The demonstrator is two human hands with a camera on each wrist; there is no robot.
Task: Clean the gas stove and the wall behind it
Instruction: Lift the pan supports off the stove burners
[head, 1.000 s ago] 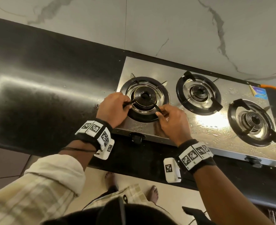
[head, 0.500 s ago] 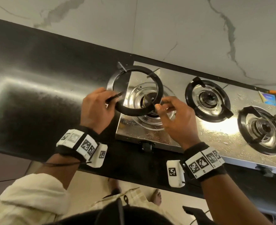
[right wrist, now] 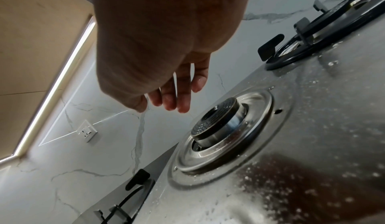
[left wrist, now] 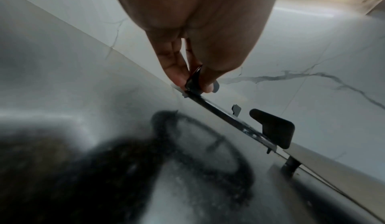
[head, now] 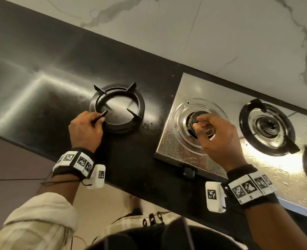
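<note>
Black counter (head: pixel 40 98) beside the gas stove (head: pixel 176 141) bears the pan support (head: pixel 117 107), one prong pinched by the left hand (head: pixel 85 129). Right hand (head: pixel 219 139), loose-fingered and empty, hovers over the burner (right wrist: pixel 216 125); wet fingers might fumble it.

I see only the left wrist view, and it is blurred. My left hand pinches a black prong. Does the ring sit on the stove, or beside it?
Observer: Beside it. The head view shows the pan support on the black counter, left of the stove. Your left hand pinches its near prong.
Operator: What does the right hand hold?
Observer: Nothing. The right hand hovers above the uncovered burner with relaxed fingers, not touching it.
Operator: Is the middle ring in place?
Observer: Yes, the middle ring sits around its burner.
</note>
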